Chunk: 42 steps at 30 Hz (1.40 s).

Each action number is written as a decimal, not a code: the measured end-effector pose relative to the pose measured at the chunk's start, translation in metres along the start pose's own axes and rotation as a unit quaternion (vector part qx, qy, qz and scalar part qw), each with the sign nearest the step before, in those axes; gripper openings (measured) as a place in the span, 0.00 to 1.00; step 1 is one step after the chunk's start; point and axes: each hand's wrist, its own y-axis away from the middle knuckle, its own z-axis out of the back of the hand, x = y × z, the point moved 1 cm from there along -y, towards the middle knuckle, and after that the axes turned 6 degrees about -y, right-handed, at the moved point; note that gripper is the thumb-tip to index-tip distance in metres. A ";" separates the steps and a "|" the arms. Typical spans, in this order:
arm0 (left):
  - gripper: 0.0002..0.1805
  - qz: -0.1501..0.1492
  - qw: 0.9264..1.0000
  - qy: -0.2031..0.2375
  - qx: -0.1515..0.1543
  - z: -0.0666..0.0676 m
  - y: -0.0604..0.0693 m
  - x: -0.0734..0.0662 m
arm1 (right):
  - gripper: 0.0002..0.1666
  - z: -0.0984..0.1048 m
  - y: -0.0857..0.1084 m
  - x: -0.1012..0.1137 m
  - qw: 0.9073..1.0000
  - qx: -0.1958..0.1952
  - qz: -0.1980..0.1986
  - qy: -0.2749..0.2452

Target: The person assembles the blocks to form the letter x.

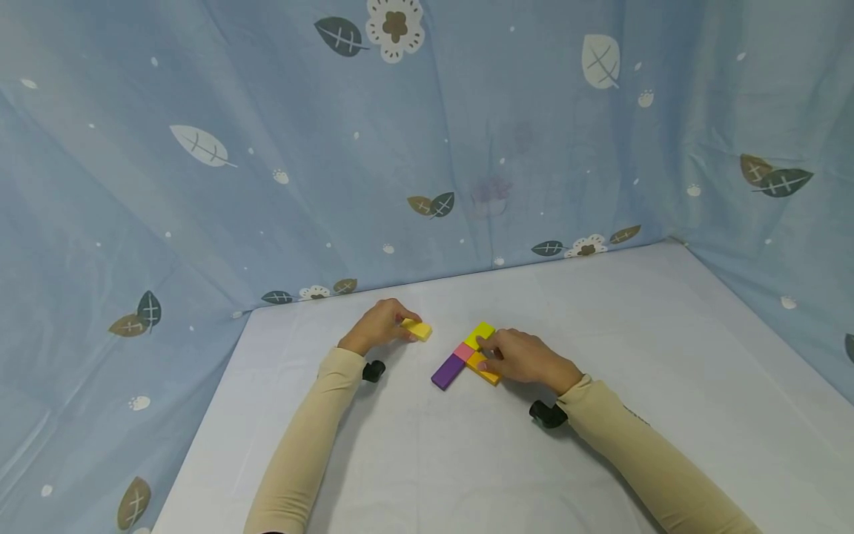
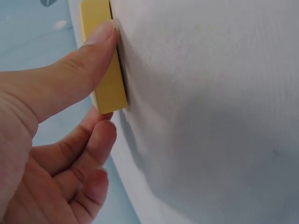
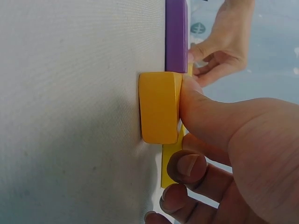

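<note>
My left hand [image 1: 382,326] pinches a pale yellow block [image 1: 417,329] between thumb and fingers. In the left wrist view the thumb lies along the face of that block [image 2: 103,60], with the other fingers loosely bent below. Right of it, several blocks lie together: a purple block [image 1: 448,371], a small pink block [image 1: 463,352], a bright yellow block [image 1: 480,335] and an orange block [image 1: 485,368]. My right hand [image 1: 527,357] rests over this group; its thumb touches the orange block [image 3: 160,108], and its index finger reaches the bright yellow one. The index fingertip is hidden in the right wrist view.
A white cloth [image 1: 434,460] covers the table. Behind and beside it hangs a blue curtain [image 1: 333,163] with leaf and flower prints. Dark wrist cameras [image 1: 548,415] sit under both forearms, near the beige sleeves [image 1: 303,445].
</note>
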 end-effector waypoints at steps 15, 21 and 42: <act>0.20 -0.008 1.000 -0.006 0.010 -0.003 0.001 -0.007 | 0.34 0.001 0.001 0.001 1.000 0.002 0.006 0.000; 0.19 -0.024 1.000 -0.008 0.012 -0.006 -0.001 -0.007 | 0.34 0.001 0.000 0.000 1.000 0.003 0.002 -0.006; 0.21 -0.013 1.000 -0.007 0.012 -0.009 0.000 -0.016 | 0.35 0.001 0.000 0.001 1.000 0.005 0.005 0.007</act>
